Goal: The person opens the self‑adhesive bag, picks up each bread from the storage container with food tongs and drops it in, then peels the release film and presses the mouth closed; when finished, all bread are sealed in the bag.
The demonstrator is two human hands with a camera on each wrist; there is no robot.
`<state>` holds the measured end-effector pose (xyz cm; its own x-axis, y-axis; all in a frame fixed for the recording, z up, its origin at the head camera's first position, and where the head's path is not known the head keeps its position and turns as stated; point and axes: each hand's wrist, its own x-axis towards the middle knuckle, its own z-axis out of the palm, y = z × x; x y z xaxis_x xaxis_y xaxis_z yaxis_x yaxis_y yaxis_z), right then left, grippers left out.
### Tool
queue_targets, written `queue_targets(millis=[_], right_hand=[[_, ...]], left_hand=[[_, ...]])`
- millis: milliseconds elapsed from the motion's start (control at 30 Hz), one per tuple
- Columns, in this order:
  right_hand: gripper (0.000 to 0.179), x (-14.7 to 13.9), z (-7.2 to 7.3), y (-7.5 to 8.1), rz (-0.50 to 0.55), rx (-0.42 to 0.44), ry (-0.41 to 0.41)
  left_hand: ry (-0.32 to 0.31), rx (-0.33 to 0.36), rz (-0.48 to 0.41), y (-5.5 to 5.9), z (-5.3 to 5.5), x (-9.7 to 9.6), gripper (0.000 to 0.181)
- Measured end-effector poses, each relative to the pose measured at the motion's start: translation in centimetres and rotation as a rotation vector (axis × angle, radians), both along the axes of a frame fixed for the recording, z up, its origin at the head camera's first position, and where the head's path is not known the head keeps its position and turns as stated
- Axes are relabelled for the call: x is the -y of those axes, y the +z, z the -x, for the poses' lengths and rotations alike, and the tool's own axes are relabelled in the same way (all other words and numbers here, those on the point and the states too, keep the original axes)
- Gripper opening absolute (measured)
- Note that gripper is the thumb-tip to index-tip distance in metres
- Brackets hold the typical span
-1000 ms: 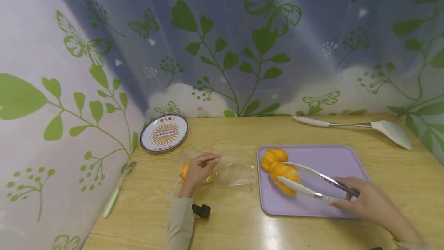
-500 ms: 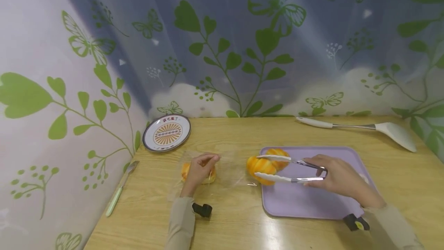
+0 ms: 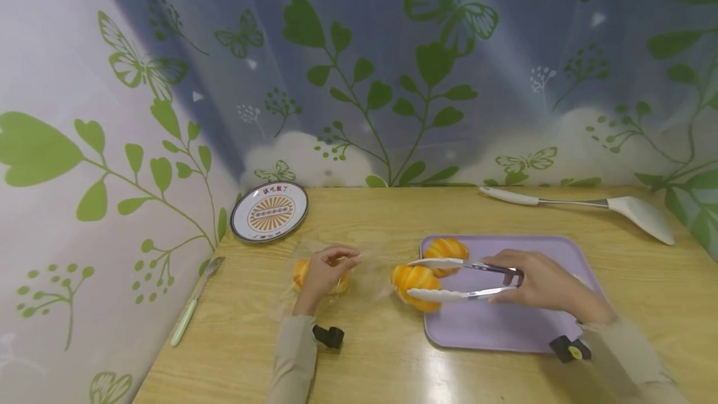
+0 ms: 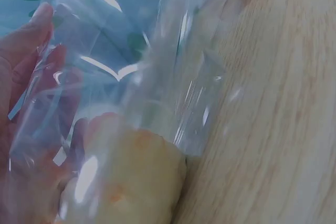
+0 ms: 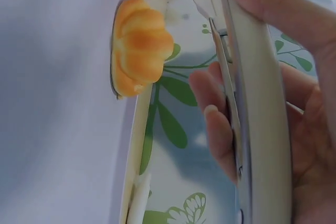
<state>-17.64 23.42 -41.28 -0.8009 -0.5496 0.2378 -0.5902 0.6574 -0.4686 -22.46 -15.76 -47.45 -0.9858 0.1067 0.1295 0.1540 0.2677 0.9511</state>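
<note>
My left hand (image 3: 325, 274) pinches the edge of a clear plastic bag (image 3: 374, 270) at the middle of the table. Inside the bag a bread roll (image 4: 131, 174) lies under that hand, partly hidden by it in the head view. My right hand (image 3: 546, 285) grips white-tipped metal tongs (image 3: 443, 295) over the tray. Between the tong tips is an orange-yellow striped bread roll (image 3: 415, 284), at the tray's left edge beside the bag's mouth. A second striped roll (image 3: 447, 248) sits in the tray's upper left corner, also seen as a roll (image 5: 140, 48) in the right wrist view.
The purple tray (image 3: 505, 323) lies on the right of the wooden table (image 3: 370, 366). Behind it rests a white spatula (image 3: 634, 214). A patterned plate (image 3: 269, 211) stands at the back left, with a green-handled fork (image 3: 187, 320) in front. A printed curtain borders the table.
My right hand has carried the tongs and the gripped roll leftward from over the tray to the bag's side, then slightly down. My left hand stays nearly still on the bag.
</note>
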Motion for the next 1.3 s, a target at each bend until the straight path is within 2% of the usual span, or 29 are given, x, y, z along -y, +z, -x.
queue_targets(millis=[33,167,233,267,400,533,733,867,1033,1200,1300], right_hand=[[0.061,0.1,0.2,0.0,-0.008,0.008,-0.001],[0.063,0.3,0.9,0.0,-0.074,0.021,-0.041],[0.064,0.3,1.1,0.0,-0.113,0.039,-0.054],[0.064,0.3,1.1,-0.1,-0.126,0.047,-0.059],[0.068,0.3,1.0,-0.2,-0.145,0.080,-0.077],[0.069,0.2,0.2,-0.5,-0.144,0.072,-0.111],[0.072,0.2,-1.7,-1.4,-0.108,0.016,-0.188],[0.076,0.5,-3.3,-2.0,-0.121,-0.027,-0.242],[0.072,1.0,-4.9,-2.5,-0.134,-0.109,-0.279],[0.063,1.3,-5.1,-2.7,-0.087,-0.243,-0.268],[0.060,1.3,-4.6,-2.8,-0.030,-0.257,-0.244]], left_hand=[[-0.002,0.007,0.004,0.4,-0.2,-0.1,0.018],[-0.013,-0.004,-0.008,0.2,-0.1,-0.2,0.017],[-0.021,-0.030,-0.013,0.0,-0.1,-0.3,0.017],[-0.023,-0.047,-0.017,-0.5,0.2,-0.2,0.017],[-0.034,-0.067,-0.036,-0.7,0.2,-0.2,0.017],[-0.039,-0.066,-0.054,-0.6,0.2,-0.2,0.016],[-0.063,-0.093,-0.049,-0.4,0.1,0.0,0.016],[-0.080,-0.109,-0.037,-0.4,0.1,0.2,0.017],[-0.065,-0.092,-0.075,-0.3,0.1,0.3,0.011],[-0.072,-0.090,-0.104,-0.3,0.1,0.4,0.010],[-0.076,-0.086,-0.104,-0.2,0.1,0.4,0.012]])
